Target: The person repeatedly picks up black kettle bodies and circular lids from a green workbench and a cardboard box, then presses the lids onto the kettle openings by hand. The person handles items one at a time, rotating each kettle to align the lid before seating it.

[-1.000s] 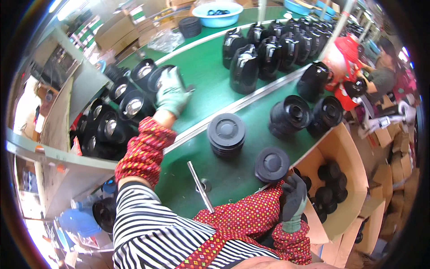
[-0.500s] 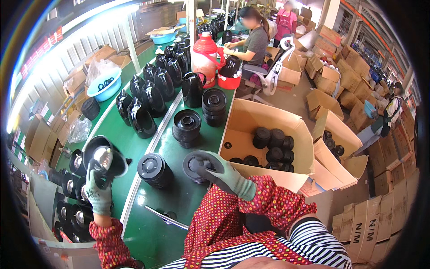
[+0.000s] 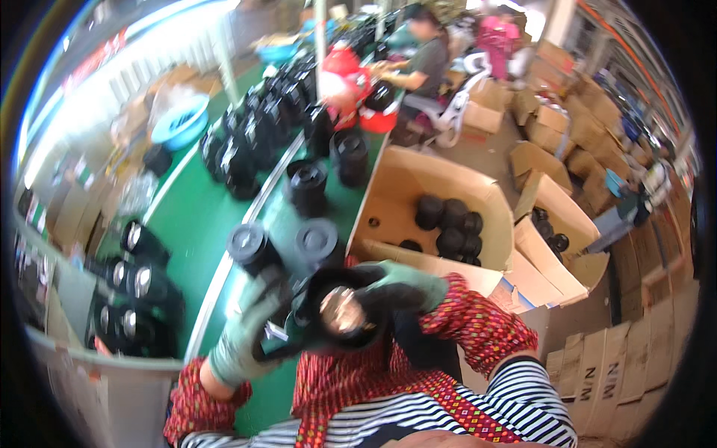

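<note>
1. My left grip [image 3: 255, 328] clamped on black pot [image 3: 345, 310], left side
2. My right grip [image 3: 399, 287] clamped at its rim, right side
3. Pot held up before my patterned apron [image 3: 328, 384], mouth up, shiny inside showing
4. Two dark disc stacks [image 3: 317, 243] just beyond, on green bench [image 3: 179, 246]

Tabletop [image 3: 183, 235], bare green strip: is lying open between white rail [image 3: 216, 287] and black vessels [image 3: 153, 291] at left; two grey-topped stacks [image 3: 251, 248]: are standing just beyond the left hand [image 3: 250, 328]; two further stacks [image 3: 307, 190] and rows of black jugs [image 3: 243, 153]: are blocking the far reach; open carton [image 3: 411, 170]: is walling off space beyond right hand [image 3: 409, 287]
</note>
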Motion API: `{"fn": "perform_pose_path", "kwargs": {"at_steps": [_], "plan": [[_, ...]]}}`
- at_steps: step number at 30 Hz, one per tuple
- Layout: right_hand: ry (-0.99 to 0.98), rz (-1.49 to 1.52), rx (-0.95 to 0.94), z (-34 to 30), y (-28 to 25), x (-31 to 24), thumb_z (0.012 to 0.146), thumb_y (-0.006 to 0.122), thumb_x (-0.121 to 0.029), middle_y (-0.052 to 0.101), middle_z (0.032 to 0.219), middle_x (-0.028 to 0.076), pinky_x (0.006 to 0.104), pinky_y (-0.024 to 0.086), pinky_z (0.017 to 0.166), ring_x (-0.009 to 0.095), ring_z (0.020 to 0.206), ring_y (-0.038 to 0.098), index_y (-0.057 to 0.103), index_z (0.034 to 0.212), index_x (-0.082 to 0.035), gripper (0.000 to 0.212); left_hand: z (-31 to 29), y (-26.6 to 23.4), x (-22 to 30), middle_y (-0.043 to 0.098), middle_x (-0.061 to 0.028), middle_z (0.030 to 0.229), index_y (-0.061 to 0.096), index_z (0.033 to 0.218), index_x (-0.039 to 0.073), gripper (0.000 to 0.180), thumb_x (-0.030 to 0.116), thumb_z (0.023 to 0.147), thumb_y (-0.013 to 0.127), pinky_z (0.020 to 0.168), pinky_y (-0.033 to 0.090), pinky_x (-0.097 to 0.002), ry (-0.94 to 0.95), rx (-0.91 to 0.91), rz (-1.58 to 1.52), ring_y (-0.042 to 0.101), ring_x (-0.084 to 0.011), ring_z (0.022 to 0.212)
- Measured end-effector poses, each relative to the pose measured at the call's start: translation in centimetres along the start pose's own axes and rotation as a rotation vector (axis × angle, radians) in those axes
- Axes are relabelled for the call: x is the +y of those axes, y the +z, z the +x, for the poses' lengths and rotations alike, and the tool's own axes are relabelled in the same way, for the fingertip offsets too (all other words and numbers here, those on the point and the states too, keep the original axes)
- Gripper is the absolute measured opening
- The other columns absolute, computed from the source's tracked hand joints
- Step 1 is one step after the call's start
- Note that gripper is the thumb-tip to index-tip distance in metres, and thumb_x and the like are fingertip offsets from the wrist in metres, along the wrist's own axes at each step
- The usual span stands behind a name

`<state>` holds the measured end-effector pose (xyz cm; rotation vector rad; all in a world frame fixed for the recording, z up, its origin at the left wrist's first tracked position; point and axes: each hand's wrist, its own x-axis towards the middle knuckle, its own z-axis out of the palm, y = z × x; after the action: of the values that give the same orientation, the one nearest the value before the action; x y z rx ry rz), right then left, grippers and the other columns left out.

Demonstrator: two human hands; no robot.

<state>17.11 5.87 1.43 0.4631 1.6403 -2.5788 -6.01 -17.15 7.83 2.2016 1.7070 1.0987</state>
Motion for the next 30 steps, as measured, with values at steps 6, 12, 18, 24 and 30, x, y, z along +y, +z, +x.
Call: {"fn": "perform_pose_path", "kwargs": {"at_steps": [6,12,18,24,30], "plan": [[-0.223,0.237,0.212,-5.2,-1.2,5.6,0.088,0.085,-0.032,0.068,0.136,0.018,0.0441,0.058,0.102,0.029,0.121,0.068,0.06,0.143,0.001,0.069,-8.6,9.7,-7.7,0.035,-0.0187,0.169,0.019,0.17,0.007,0.1,0.011,0.092,0.082,0.116,0.045,-0.046,-0.579,0.352,-0.988,0.049,-0.03,0.144],[-0.221,-0.03,0.152,-3.2,-2.3,8.0,0.088,0.086,-0.026,0.071,0.134,0.016,0.04,0.06,0.1,0.027,0.118,0.071,0.061,0.143,-0.001,0.065,-11.1,14.7,-8.2,0.019,-0.0211,0.175,0.015,0.169,0.001,0.112,0.013,0.085,0.089,0.125,0.036,-0.0472,-0.287,0.38,-0.747,0.027,-0.0342,0.16],[0.076,0.425,-0.073,2.5,1.2,6.2,0.101,0.073,-0.029,0.066,0.138,0.013,0.0346,0.059,0.089,0.021,0.11,0.071,0.049,0.154,-0.004,0.063,-11.1,13.9,-7.8,0.046,-0.0204,0.162,0.034,0.162,-0.003,0.094,0.016,0.087,0.088,0.116,0.048,-0.0441,-0.4,0.709,-0.832,0.05,-0.0301,0.146],[-0.279,-0.215,-0.074,10.7,1.2,4.8,0.105,0.064,-0.051,0.066,0.138,0.015,0.036,0.051,0.107,0.021,0.125,0.063,0.06,0.144,0.001,0.066,-13.6,14.1,-9.7,0.05,-0.0206,0.158,0.041,0.157,-0.003,0.059,0.011,0.104,0.064,0.114,0.052,-0.0452,-0.632,0.658,-0.831,0.056,-0.0309,0.139],[-0.201,-1.889,0.505,19.9,-6.6,5.8,0.075,0.08,-0.071,0.026,0.168,0.033,0.0625,0.02,0.125,0.053,0.153,0.026,0.043,0.163,-0.028,0.104,-14.9,15.1,-11.3,0.05,-0.0206,0.157,0.042,0.157,-0.003,0.056,0.013,0.106,0.06,0.114,0.052,-0.0451,-0.684,0.594,-0.869,0.057,-0.0311,0.139]]}}
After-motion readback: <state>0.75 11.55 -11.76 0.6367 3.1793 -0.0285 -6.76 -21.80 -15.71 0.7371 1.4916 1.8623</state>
